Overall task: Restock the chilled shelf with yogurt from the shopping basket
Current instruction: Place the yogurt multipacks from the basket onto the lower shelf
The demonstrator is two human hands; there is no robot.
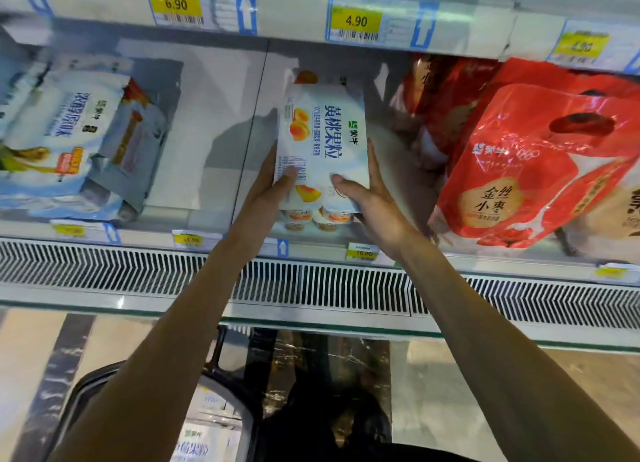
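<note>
Yogurt pack between left hand, right hand

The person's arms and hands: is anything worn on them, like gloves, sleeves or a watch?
Nothing that shows. The left hand and right hand are bare, with no gloves and no rings visible. The left forearm and right forearm are uncovered as far as the picture reaches: no sleeve, cuff, watch or bracelet is in view.

Bare shelf floor beside the yogurt pack — blue packs far left, red bags close right
</note>
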